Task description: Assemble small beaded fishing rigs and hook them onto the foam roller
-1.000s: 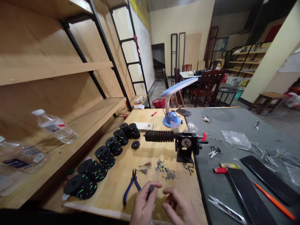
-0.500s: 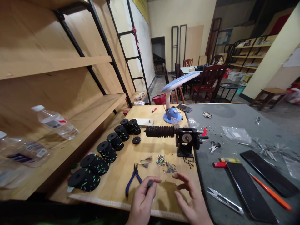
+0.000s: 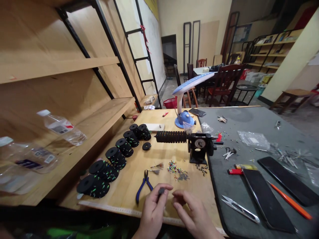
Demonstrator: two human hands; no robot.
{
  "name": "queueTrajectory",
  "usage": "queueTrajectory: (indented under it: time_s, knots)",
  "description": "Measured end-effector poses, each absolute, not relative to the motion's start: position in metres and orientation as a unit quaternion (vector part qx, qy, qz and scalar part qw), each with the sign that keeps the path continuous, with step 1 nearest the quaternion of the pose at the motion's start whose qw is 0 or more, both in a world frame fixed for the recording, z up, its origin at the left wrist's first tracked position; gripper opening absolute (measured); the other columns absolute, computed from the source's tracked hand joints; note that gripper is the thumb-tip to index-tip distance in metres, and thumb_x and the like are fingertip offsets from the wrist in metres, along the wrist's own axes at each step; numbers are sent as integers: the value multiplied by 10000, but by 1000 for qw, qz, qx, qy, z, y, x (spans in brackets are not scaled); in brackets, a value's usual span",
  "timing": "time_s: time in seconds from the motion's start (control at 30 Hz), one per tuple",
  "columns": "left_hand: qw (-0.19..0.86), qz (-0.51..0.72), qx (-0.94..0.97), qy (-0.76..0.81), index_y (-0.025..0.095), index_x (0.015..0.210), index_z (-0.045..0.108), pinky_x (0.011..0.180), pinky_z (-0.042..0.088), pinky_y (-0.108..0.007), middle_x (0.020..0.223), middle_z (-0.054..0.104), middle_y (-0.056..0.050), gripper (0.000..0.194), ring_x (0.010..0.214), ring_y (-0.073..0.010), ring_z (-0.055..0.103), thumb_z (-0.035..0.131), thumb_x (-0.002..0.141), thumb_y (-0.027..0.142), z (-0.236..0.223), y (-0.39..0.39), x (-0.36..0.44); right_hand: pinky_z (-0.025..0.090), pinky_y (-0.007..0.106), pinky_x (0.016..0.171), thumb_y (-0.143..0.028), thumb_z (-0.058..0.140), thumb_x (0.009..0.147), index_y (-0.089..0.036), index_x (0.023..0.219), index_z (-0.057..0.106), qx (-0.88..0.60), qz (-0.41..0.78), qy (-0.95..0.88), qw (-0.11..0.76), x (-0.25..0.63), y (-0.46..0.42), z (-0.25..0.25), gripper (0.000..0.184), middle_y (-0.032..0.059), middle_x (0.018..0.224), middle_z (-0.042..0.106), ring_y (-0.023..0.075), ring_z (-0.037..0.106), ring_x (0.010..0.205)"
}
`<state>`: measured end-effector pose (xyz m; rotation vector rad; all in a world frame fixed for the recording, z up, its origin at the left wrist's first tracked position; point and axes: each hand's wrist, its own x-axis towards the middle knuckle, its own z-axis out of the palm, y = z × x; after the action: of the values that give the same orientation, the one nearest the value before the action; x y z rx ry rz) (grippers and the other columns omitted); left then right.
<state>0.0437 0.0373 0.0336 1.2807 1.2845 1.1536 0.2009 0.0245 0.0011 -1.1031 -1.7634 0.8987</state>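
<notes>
My left hand (image 3: 156, 207) pinches a small dark grey lump (image 3: 161, 191) between thumb and index finger. Just to its right, my right hand (image 3: 188, 207) has its fingers curled in with the thumb close to them; anything between these fingertips is too small to make out. The two hands are near each other but apart. Blue-handled pliers (image 3: 144, 187) lie with handles spread beside my left hand. Beyond the fingers are a heap of coloured beads (image 3: 172, 167), small grey metal pieces (image 3: 183, 176) and thin wire-like bundles (image 3: 156, 168).
A black hand-cranked winder (image 3: 199, 146) carries a row of black discs (image 3: 171, 136). Black foam spools (image 3: 93, 186) line the left side. A blue lamp (image 3: 184, 119) stands behind. Snips (image 3: 240, 209), an orange pen-like tool (image 3: 290, 200) and black phones (image 3: 265, 199) lie on the grey mat.
My right hand has moved left toward my left hand, and its fingers have drawn closer together. My left hand still holds the small dark lump. The view has shifted slightly.
</notes>
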Motion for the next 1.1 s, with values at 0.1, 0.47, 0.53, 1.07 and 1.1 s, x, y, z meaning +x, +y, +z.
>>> queueTrajectory:
  time_s: [0.1, 0.47, 0.53, 1.07, 1.1]
  knots:
    - [471, 471, 526, 528, 141, 910, 691, 491, 379, -200, 599, 551, 4, 389, 508, -112, 463, 574, 828, 503, 27, 40, 43, 417, 230, 587, -244, 440, 929, -206, 803, 563, -460, 317, -719, 413, 199, 26, -4, 181, 0, 662, 609, 138, 572, 607]
    - [323, 450, 609, 567, 169, 972, 679, 617, 500, -266, 708, 682, -43, 302, 643, -192, 631, 474, 892, 375, 8, 52, 46, 311, 219, 497, -170, 384, 888, -232, 681, 382, -473, 234, -760, 379, 204, 21, -2, 216, -34, 581, 471, 122, 455, 515]
    - [309, 448, 622, 563, 174, 970, 673, 698, 509, -277, 832, 714, -68, 281, 753, -206, 659, 462, 898, 346, 5, 53, 48, 306, 217, 491, -160, 385, 877, -234, 671, 368, -475, 228, -763, 375, 205, 22, -2, 220, -38, 573, 458, 120, 445, 507]
    - [614, 412, 467, 484, 142, 980, 679, 543, 369, -217, 805, 653, -70, 393, 702, -163, 580, 651, 776, 477, 9, 69, 34, 359, 208, 545, -341, 428, 930, -209, 722, 472, -520, 361, -618, 466, 226, 21, -24, 250, -38, 631, 473, 124, 461, 570]
    - [628, 405, 460, 479, 138, 969, 684, 547, 362, -218, 762, 639, -56, 413, 663, -147, 554, 668, 760, 493, 10, 67, 37, 361, 208, 547, -349, 434, 930, -207, 723, 479, -519, 369, -610, 471, 227, 21, -25, 255, -38, 631, 474, 125, 462, 574]
